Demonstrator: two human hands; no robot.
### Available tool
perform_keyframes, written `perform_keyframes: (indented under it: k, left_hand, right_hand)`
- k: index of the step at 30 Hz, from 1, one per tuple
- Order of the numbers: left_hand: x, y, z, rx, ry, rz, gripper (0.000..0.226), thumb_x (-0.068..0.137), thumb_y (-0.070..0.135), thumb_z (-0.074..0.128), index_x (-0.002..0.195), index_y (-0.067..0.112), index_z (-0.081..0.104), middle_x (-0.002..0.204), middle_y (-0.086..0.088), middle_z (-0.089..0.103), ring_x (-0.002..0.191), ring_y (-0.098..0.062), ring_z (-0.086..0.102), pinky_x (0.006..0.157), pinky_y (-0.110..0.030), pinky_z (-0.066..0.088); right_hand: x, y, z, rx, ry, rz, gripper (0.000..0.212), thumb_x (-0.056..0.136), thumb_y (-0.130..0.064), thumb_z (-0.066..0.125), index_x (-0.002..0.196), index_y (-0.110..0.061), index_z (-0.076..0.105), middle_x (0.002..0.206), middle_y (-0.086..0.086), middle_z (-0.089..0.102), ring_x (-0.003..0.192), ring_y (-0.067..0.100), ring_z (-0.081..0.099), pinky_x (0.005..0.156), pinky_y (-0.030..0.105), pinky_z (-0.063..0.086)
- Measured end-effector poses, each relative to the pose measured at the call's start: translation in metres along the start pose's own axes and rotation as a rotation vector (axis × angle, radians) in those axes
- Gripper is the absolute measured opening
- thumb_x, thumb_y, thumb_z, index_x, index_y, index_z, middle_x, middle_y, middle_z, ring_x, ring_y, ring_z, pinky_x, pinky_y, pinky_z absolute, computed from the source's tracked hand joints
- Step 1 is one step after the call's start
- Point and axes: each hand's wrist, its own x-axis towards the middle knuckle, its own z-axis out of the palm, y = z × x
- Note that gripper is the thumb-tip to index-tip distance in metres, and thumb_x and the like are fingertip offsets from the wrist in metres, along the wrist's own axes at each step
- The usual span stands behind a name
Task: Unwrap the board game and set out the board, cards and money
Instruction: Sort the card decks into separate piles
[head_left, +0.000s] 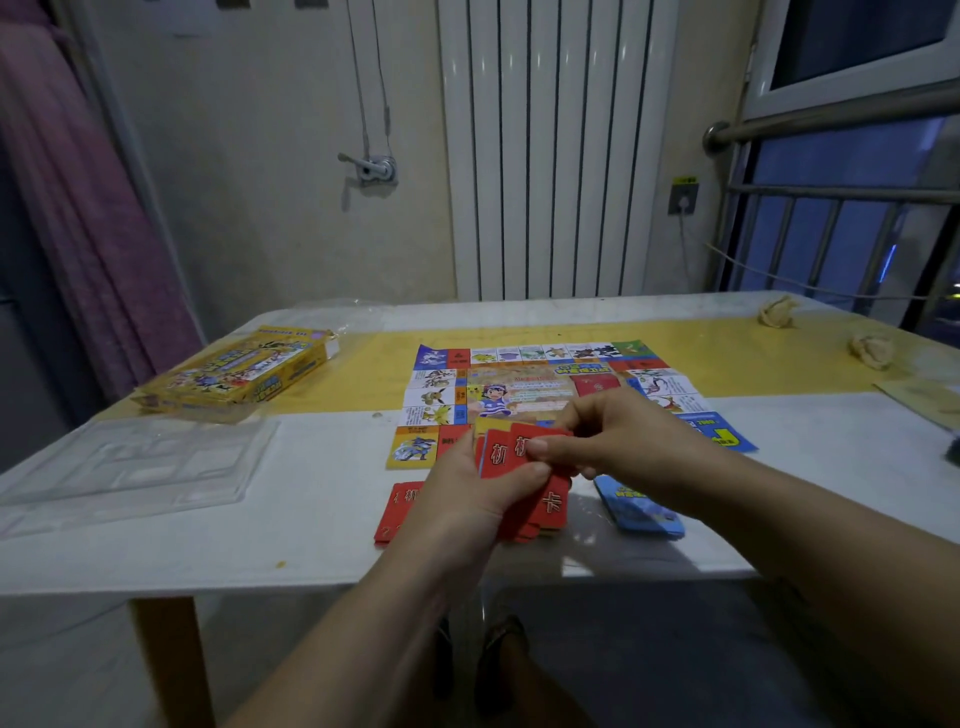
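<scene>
The colourful game board lies unfolded flat in the middle of the table. Just in front of it, above the table, my left hand grips a fanned stack of red cards. My right hand pinches the top red card at its upper edge. A few red cards lie on the table under my left hand. A stack of blue cards lies to the right, below my right wrist. No money is visible.
The yellow game box sits at the table's left, with a clear plastic tray in front of it. Crumpled paper balls lie at the far right. Clear wrap lies at the back. A radiator stands behind the table.
</scene>
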Motion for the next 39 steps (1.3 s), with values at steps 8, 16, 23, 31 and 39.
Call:
perform_keyframes:
  k: [8, 16, 23, 31, 39]
  left_hand:
    - [-0.005, 0.004, -0.004, -0.060, -0.105, -0.016, 0.024, 0.092, -0.002, 0.049, 0.110, 0.012, 0.058, 0.086, -0.009, 0.073, 0.072, -0.020, 0.070, 0.056, -0.028, 0.056]
    - [0.002, -0.001, -0.003, 0.008, 0.047, 0.038, 0.019, 0.083, 0.004, 0.065, 0.097, 0.017, 0.061, 0.083, -0.003, 0.075, 0.075, -0.018, 0.072, 0.064, -0.031, 0.059]
    - [0.002, 0.014, -0.025, -0.184, 0.235, 0.021, 0.014, 0.095, 0.008, 0.047, 0.090, 0.012, 0.060, 0.062, -0.003, 0.069, 0.047, -0.009, 0.062, 0.040, -0.019, 0.046]
    - [-0.005, 0.042, -0.091, -0.618, 0.319, -0.011, 0.036, 0.098, 0.011, 0.040, 0.126, 0.033, 0.047, 0.097, -0.012, 0.060, 0.085, -0.024, 0.059, 0.058, -0.049, 0.056]
    - [-0.015, 0.038, -0.103, -0.641, 0.295, -0.118, 0.027, 0.099, 0.016, 0.041, 0.121, 0.023, 0.053, 0.100, -0.018, 0.055, 0.079, -0.025, 0.055, 0.054, -0.030, 0.056]
  right_hand:
    - [-0.005, 0.007, -0.011, 0.022, 0.031, 0.031, 0.010, 0.087, -0.021, 0.065, 0.078, -0.020, 0.071, 0.066, -0.006, 0.068, 0.053, -0.002, 0.054, 0.056, 0.018, 0.043]
    - [-0.006, 0.004, -0.006, 0.044, 0.073, 0.044, 0.009, 0.084, -0.027, 0.069, 0.076, -0.023, 0.068, 0.073, 0.002, 0.070, 0.057, 0.006, 0.055, 0.062, 0.023, 0.046]
    - [0.008, -0.002, 0.001, 0.142, 0.152, 0.009, 0.005, 0.086, -0.020, 0.067, 0.081, -0.021, 0.065, 0.073, -0.008, 0.068, 0.061, -0.005, 0.061, 0.054, 0.009, 0.041]
    - [0.036, -0.017, 0.070, 0.051, 0.025, 0.012, 0.023, 0.082, -0.019, 0.073, 0.104, -0.016, 0.067, 0.101, 0.008, 0.068, 0.089, 0.016, 0.064, 0.078, 0.028, 0.054]
    - [0.041, -0.014, 0.093, -0.471, 0.231, -0.188, 0.045, 0.078, -0.051, 0.068, 0.119, -0.034, 0.061, 0.121, -0.010, 0.059, 0.117, 0.012, 0.049, 0.098, 0.039, 0.037]
